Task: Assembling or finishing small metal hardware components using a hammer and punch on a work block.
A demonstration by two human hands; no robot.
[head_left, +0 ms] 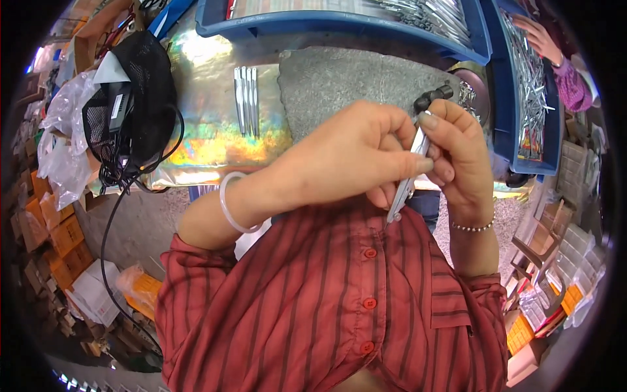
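1. Basically, the metal tweezers [408, 176] you hold look light, stiff, springy and slick, judging by the polished steel. They sit close in front of your chest, above the worktop [353, 85].
2. Best grip looks mid-shank, on the flat faces, not the tips.
3. Left hand [339, 157]: fingers clenched round the shank.
4. Right hand [460, 157]: fingers pinching the upper end.
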